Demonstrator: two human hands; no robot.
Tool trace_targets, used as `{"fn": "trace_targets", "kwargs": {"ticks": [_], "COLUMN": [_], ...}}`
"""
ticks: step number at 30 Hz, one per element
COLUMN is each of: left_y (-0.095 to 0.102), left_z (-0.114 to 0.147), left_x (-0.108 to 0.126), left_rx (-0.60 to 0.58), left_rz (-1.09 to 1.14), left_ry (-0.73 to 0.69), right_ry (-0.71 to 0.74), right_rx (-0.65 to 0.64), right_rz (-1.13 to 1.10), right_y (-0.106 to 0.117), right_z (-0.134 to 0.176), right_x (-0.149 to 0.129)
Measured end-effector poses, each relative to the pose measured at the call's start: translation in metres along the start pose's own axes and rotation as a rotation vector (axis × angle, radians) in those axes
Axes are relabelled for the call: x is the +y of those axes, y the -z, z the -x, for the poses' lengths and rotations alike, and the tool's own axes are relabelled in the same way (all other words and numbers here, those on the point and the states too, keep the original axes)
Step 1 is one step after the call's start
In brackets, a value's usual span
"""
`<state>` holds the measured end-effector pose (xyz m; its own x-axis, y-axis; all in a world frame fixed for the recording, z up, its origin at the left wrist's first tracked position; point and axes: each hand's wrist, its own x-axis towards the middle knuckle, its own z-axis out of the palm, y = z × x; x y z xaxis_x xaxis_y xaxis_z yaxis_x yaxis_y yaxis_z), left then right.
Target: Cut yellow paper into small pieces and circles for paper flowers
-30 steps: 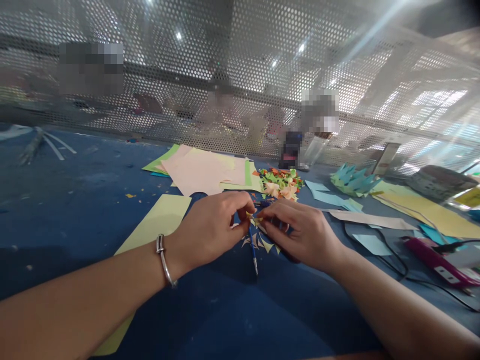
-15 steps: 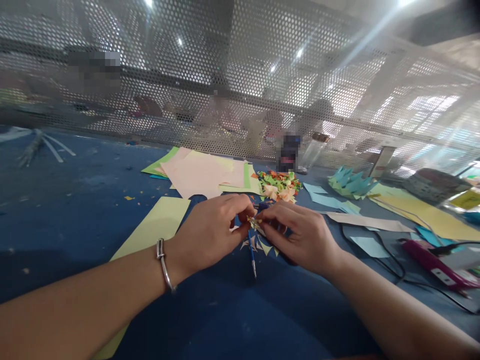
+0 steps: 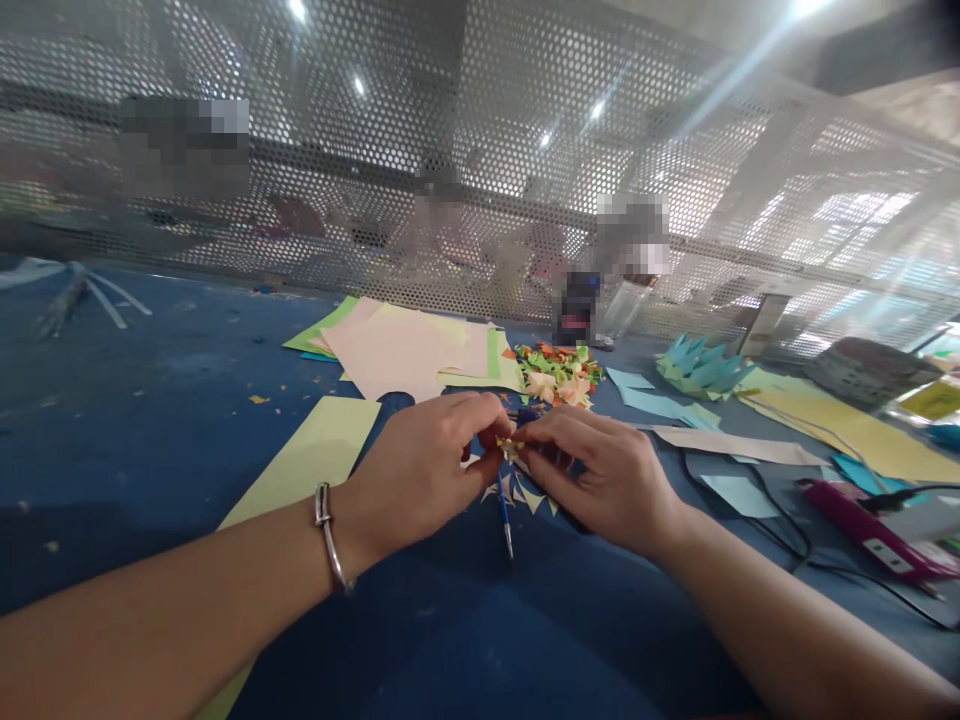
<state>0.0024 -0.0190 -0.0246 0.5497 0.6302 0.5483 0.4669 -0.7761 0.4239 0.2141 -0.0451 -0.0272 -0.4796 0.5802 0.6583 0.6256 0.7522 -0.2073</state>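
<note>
Between my fingertips is a small pale yellow paper flower (image 3: 511,449), pinched from both sides. My left hand (image 3: 427,480), with a silver bangle (image 3: 328,535) at the wrist, is closed on its left edge. My right hand (image 3: 600,470) is closed on its right edge; some fingertips are hidden. A thin blue stick with a metal tip (image 3: 505,518) points down below the left fingers; whether it is held or lies on the table I cannot tell. Pointed paper scraps (image 3: 531,497) lie on the table under the hands.
Behind the hands sit a pile of small paper flowers (image 3: 559,375) and a stack of coloured sheets (image 3: 409,345). A yellow-green strip (image 3: 322,440) lies at left. At right are a blue spiky paper piece (image 3: 697,365), a magenta power strip (image 3: 874,530) and cables. A perforated metal screen (image 3: 375,190) stands behind.
Both hands stay almost in place, still pinching the paper flower. The flower looks slightly turned, and the blue stick's tip sits a touch lower.
</note>
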Motion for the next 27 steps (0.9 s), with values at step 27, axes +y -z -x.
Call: {"fn": "trace_targets", "kwargs": {"ticks": [27], "left_y": [-0.0018], "left_z": [0.0019], "left_x": [-0.0019], "left_rx": [0.008], "left_rz": [-0.027], "left_ry": [-0.016], "right_ry": [0.023], "right_rx": [0.017], "right_rz": [0.027], "right_y": [-0.0009], "right_z": [0.0012], "right_x": [-0.0022]}}
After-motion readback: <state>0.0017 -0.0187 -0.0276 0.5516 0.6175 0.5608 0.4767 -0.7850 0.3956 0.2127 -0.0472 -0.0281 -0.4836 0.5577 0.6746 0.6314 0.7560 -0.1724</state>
